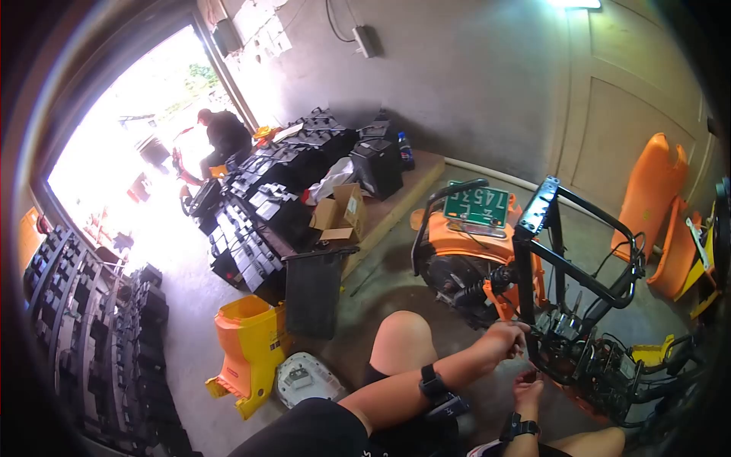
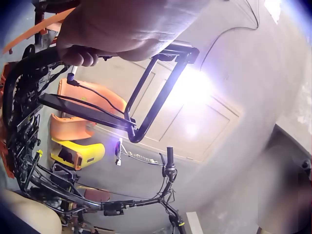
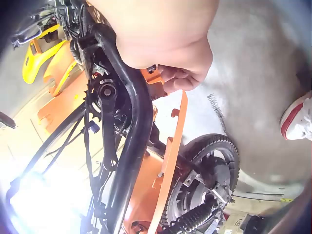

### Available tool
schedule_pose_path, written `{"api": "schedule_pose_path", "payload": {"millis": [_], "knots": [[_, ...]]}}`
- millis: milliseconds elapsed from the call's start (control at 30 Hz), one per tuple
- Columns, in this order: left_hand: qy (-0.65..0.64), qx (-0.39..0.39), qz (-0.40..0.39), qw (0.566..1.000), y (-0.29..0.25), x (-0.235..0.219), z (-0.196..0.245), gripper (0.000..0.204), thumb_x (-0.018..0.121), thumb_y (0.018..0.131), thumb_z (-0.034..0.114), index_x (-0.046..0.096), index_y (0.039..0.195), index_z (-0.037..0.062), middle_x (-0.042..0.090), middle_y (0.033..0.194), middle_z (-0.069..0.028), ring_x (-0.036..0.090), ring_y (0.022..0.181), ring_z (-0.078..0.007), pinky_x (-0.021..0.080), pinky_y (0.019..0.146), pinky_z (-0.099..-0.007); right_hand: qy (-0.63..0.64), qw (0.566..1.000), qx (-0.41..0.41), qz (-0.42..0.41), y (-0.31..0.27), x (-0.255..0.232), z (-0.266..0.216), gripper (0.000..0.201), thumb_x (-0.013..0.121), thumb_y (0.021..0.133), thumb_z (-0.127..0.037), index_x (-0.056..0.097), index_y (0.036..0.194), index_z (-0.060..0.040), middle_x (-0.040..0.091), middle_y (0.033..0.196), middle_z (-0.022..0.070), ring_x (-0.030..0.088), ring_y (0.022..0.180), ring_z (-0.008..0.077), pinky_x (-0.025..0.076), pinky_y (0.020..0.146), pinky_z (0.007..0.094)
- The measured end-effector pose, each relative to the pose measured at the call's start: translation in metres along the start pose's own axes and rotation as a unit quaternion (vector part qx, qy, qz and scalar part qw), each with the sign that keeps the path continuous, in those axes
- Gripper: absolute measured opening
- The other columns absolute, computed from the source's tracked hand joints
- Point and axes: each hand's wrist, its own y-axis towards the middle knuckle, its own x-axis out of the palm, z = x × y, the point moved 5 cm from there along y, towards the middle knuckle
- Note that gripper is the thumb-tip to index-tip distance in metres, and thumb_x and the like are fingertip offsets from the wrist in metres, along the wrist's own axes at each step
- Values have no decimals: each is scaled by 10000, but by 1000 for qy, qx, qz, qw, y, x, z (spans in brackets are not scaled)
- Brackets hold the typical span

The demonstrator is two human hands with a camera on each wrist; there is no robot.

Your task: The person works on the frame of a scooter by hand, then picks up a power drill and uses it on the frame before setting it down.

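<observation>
A stripped-down electric scooter (image 1: 487, 255) with a black tube frame (image 1: 525, 282) stands at the right, its bodywork partly off. My left hand (image 1: 502, 343) reaches the frame's lower part; in the left wrist view its curled fingers (image 2: 80, 56) overlap a black tube. Below it, my right hand (image 1: 527, 390) is raised with bent fingers. In the right wrist view, those fingers (image 3: 175, 80) are by the end of an orange trim strip (image 3: 170, 146), near the pedal crank (image 3: 107, 92). What either hand holds, I cannot tell. Behind the strip shows the rear wheel (image 3: 204, 175).
Black battery cases (image 1: 266, 183) crowd a low platform, with an open cardboard box (image 1: 340, 215). A black bin (image 1: 312, 293), a yellow-orange body panel (image 1: 247, 346) and a grey-white cover (image 1: 307, 379) are on the floor. Orange panels (image 1: 647, 198) lean at right. Another person (image 1: 226, 137) is by the doorway.
</observation>
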Motion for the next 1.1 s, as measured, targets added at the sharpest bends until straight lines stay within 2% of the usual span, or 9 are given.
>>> {"api": "schedule_pose_path", "payload": {"millis": [200, 233, 333, 367, 433, 467, 667, 1033, 1100], "knots": [[-116, 21, 22, 993, 15, -9, -2, 328, 476, 795, -64, 490, 1119, -16, 556, 876, -64, 579, 795, -171, 465, 682, -266, -10, 999, -35, 17, 32, -17, -1, 186, 386, 936, -265, 533, 909, -155, 460, 664, -56, 462, 555, 93, 344, 456, 241], [-118, 32, 13, 992, 10, -8, 4, 314, 482, 798, -80, 490, 1106, -20, 566, 920, -96, 596, 834, -212, 481, 719, -298, 22, 993, -40, -107, 29, -8, 2, 173, 384, 927, -233, 517, 862, -144, 445, 659, -55, 445, 549, 82, 322, 451, 231], [-125, 26, 68, 989, -5, -4, 22, 267, 466, 776, -98, 504, 1029, -20, 573, 924, -116, 593, 852, -231, 493, 735, -320, 126, 989, 27, -69, 25, -4, 3, 137, 419, 875, -222, 477, 786, -135, 367, 620, -47, 334, 497, 95, 246, 436, 244], [-93, 43, -16, 995, 6, -12, 18, 224, 474, 796, -81, 516, 1006, -17, 584, 942, -120, 603, 876, -234, 495, 754, -309, 113, 993, -4, 15, 37, -17, 5, 164, 422, 878, -238, 479, 771, -128, 345, 604, -47, 307, 489, 100, 222, 436, 249], [-104, 27, 43, 993, -16, -1, 30, 152, 500, 856, -7, 523, 1005, -19, 602, 964, -120, 610, 884, -206, 487, 739, -269, 155, 979, 40, -125, 10, 3, 7, 197, 484, 870, -258, 474, 725, -124, 282, 546, -52, 235, 453, 87, 183, 430, 244], [-91, 31, 26, 995, -9, -10, 27, 159, 512, 880, 44, 523, 1031, -8, 607, 967, -108, 609, 870, -185, 483, 732, -261, 134, 990, 35, -39, 0, 8, 7, 230, 496, 876, -273, 475, 698, -128, 270, 530, -57, 216, 440, 80, 171, 425, 239], [-113, 10, 77, 991, -10, -16, 34, 180, 463, 916, 92, 486, 1087, 39, 501, 759, 0, 420, 539, -76, 337, 475, -198, 120, 993, -9, 17, -8, 1, 15, 278, 464, 920, -365, 555, 777, -144, 549, 681, 1, 527, 600, 170, 382, 517, 297], [-101, -22, 49, 993, -10, -16, 25, 145, 454, 924, 131, 496, 1038, 54, 492, 753, 10, 439, 584, -100, 340, 504, -233, -5, 992, -118, 40, -6, 10, 9, 279, 368, 947, -389, 466, 797, -174, 465, 676, -41, 442, 540, 128, 314, 495, 264], [-101, -15, 41, 994, -11, -21, 26, 146, 452, 920, 127, 492, 1040, 54, 488, 747, 17, 435, 582, -99, 337, 506, -231, 68, 994, -67, -53, 5, 7, 10, 286, 374, 944, -398, 464, 793, -173, 460, 653, -41, 437, 526, 128, 313, 481, 272]]}}
